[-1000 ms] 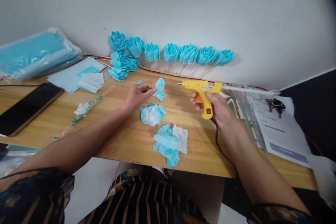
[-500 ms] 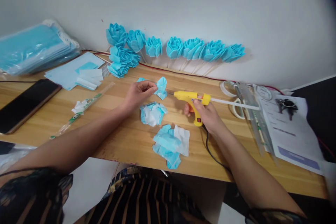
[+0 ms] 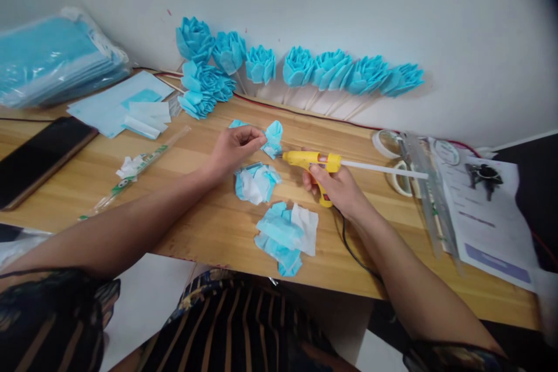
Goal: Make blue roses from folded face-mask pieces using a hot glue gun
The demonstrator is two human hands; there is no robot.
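Against a pale wall (image 3: pixel 349 0), above a wooden desk (image 3: pixel 196 232), a row of blue flowers (image 3: pixel 299 67) on thin sticks. In the left hand (image 3: pixel 238 148), pinched between thumb and finger, a small blue piece (image 3: pixel 274 136), held out in front of the right hand (image 3: pixel 344 186). In the right, wrapped firmly around the handle, a yellow glue gun (image 3: pixel 305 160), with a white glue stick (image 3: pixel 383 170) jutting from the back and nozzle (image 3: pixel 279 156) aimed at the lower edge of the piece. Touching or just beside it: hard to tell, with so small and blurred a tip.

Chief risk, probably: a burnt fingertip, from pinching so near a possibly hot nozzle. Possible too: a creased or torn piece, from pressing into limp material; stray drips on the crumpled heap (image 3: pixel 257 183) nearby; a spoiled aim, from a snag in the black cord (image 3: pixel 349 241); knocked scissors (image 3: pixel 401 177), from swinging the long stick sideways.
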